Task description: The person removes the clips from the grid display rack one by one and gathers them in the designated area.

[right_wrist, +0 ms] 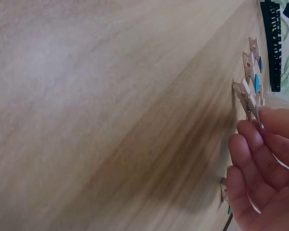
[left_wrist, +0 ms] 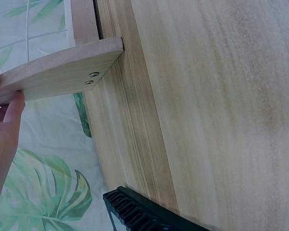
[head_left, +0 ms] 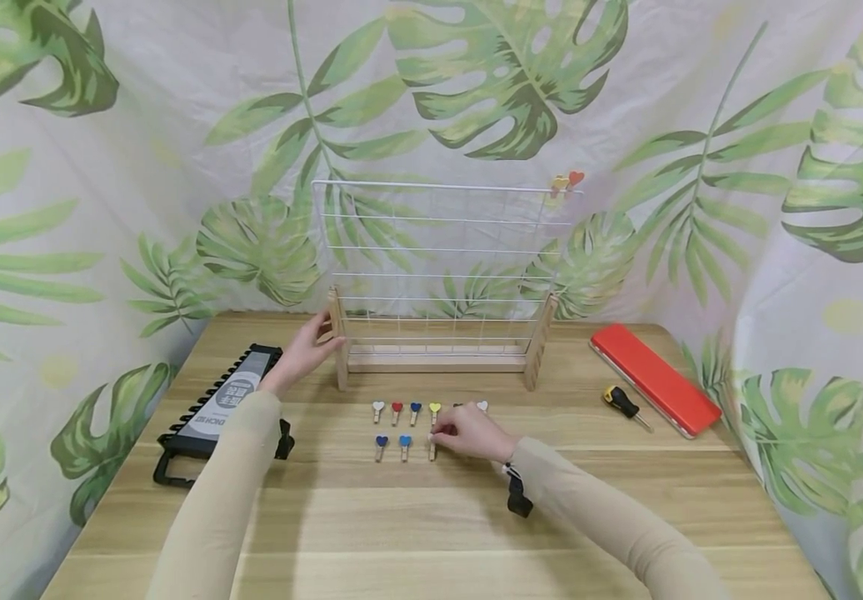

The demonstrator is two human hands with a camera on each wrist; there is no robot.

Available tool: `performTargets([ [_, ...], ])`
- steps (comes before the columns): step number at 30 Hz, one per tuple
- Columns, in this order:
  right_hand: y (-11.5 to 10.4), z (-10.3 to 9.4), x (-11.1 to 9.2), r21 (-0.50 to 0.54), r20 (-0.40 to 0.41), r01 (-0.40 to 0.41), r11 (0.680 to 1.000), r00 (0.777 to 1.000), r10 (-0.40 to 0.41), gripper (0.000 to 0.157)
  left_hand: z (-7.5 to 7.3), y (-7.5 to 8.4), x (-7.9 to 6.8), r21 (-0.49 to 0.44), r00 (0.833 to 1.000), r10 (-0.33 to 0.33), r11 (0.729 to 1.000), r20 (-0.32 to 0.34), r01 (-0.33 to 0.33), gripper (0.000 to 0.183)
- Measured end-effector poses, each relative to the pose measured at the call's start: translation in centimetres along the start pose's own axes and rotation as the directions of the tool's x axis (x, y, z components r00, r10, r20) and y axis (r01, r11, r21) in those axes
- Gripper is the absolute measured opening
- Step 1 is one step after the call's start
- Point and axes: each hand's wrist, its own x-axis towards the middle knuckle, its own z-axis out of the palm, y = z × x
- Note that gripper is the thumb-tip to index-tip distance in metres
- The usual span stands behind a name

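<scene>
My right hand point(head_left: 476, 435) pinches a small wooden clothespin point(head_left: 432, 452) between thumb and fingertips, low over the table. In the right wrist view this clothespin point(right_wrist: 244, 97) stands tilted, its upper part behind the thumb. Beside it lie clothespins with a light blue heart point(head_left: 405, 442) and a dark blue heart point(head_left: 381, 442). Behind them runs a row of several more, including a red heart point(head_left: 397, 407) and a yellow heart point(head_left: 435, 407). My left hand point(head_left: 304, 354) grips the left wooden leg point(left_wrist: 62, 72) of a white wire grid rack point(head_left: 446, 187).
Clipped at the rack's top right corner are a yellow clothespin point(head_left: 559, 182) and a red heart one point(head_left: 576, 178). A black toothed holder with a grey label point(head_left: 232, 402) lies left. On the right are a yellow-black screwdriver point(head_left: 621, 402) and a red case point(head_left: 656, 379).
</scene>
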Motion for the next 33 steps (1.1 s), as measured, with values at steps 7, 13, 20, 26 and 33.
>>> performTargets([
  [7,0.0,0.6,0.2,-0.052,-0.028,0.018,0.998,0.999,-0.02,0.013,0.0,0.6,-0.2,-0.015,1.0,0.0,1.0,0.009,0.0,0.069],
  [13,-0.2,0.7,0.4,-0.049,-0.031,0.014,0.999,0.999,-0.015,0.011,-0.2,3.2,-1.3,-0.011,1.0,-0.009,1.0,0.02,0.01,0.066],
  [20,-0.3,0.1,0.3,-0.022,-0.036,0.006,1.0,0.999,-0.007,0.009,-0.2,3.3,-1.4,0.0,1.0,-0.008,1.0,0.014,0.008,0.067],
  [26,-0.5,-2.3,0.1,-0.001,-0.08,-0.01,1.0,0.997,0.01,0.011,0.0,0.6,-0.2,-0.004,1.0,0.001,1.0,0.0,-0.001,0.07],
  [33,-1.7,-11.6,0.2,-0.106,-0.299,0.056,0.993,0.95,-0.085,0.013,0.1,0.0,0.0,0.008,1.0,0.007,1.0,-0.011,-0.007,0.071],
])
